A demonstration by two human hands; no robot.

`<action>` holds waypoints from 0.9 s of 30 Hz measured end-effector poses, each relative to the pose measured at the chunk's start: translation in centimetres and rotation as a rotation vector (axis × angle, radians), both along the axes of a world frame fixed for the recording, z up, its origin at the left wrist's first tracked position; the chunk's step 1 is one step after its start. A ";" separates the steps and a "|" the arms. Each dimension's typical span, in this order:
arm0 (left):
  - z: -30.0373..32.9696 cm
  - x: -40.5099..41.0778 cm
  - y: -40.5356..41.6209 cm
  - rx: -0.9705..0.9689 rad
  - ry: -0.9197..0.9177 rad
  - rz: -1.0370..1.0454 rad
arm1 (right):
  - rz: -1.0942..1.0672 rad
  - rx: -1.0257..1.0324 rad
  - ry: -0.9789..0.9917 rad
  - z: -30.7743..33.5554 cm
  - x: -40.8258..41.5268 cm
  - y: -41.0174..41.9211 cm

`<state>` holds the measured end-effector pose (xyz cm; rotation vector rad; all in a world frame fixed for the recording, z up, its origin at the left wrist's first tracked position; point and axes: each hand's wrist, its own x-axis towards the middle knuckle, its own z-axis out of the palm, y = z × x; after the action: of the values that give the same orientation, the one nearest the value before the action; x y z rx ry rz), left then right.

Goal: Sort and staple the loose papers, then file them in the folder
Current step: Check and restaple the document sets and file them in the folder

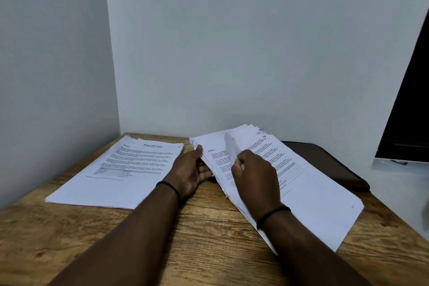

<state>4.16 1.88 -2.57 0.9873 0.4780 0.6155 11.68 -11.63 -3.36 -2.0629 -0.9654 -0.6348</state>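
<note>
Still sorting: right hand (251, 176) pinches a sheet off the loose stack (308, 183), left hand (192, 169) grips its edge; next it probably goes onto the sorted pile (120, 169).

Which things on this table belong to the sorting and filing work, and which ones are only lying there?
Belong to the job:
- right stack of papers, gripped at its near-left edge by the left hand
- sheet lifted by the right hand
- left stack of papers, flat on the wooden table
- dark folder, partly under the right stack

Just lying about:
- dark panel at the right edge
- no stapler is visible
</note>
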 end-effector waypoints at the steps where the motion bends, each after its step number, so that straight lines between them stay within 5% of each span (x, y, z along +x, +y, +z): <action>1: 0.0 0.0 0.0 0.000 -0.001 0.002 | 0.016 0.030 0.021 0.1 0.0 -0.2; 16: -0.3 0.1 -0.3 0.072 -0.072 -0.086 | 0.103 -0.164 -0.021 0.0 -0.7 -0.1; 27: -0.1 0.1 -0.3 0.066 -0.071 -0.051 | -0.005 -0.045 0.029 0.4 -0.5 -0.3</action>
<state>4.27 1.56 -2.68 1.0335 0.3704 0.6220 11.17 -11.95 -2.99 -2.1092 -0.9661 -0.5889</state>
